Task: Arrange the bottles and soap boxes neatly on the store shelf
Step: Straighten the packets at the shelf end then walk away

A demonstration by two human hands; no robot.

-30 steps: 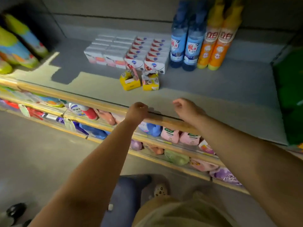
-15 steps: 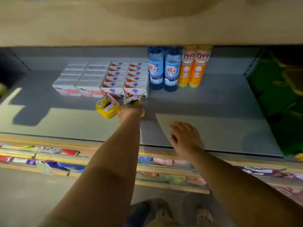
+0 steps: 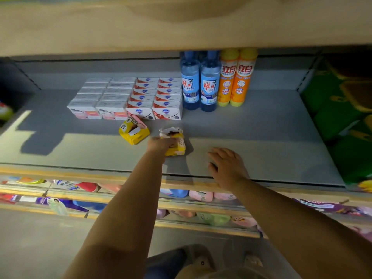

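My left hand (image 3: 161, 144) grips a yellow soap box (image 3: 174, 140) in the middle of the grey shelf (image 3: 261, 137). A second yellow soap box (image 3: 133, 131) lies tilted just left of it. Behind them stand neat rows of white soap boxes (image 3: 98, 97) and white-and-red soap boxes (image 3: 157, 95). Right of those rows stand two blue bottles (image 3: 199, 85) and two orange bottles (image 3: 235, 77) at the back. My right hand (image 3: 227, 168) rests flat on the shelf near its front edge, fingers spread, holding nothing.
The wooden board (image 3: 181, 23) of the upper shelf overhangs the top of the view. Green packages (image 3: 342, 117) fill the right end. Lower shelves (image 3: 120, 198) hold colourful pouches. Dark items sit at the far left.
My left hand reached in from the shelf edge and took hold of the right yellow soap box, pulling it slightly forward. My right hand moved onto the shelf surface. The view dropped lower.
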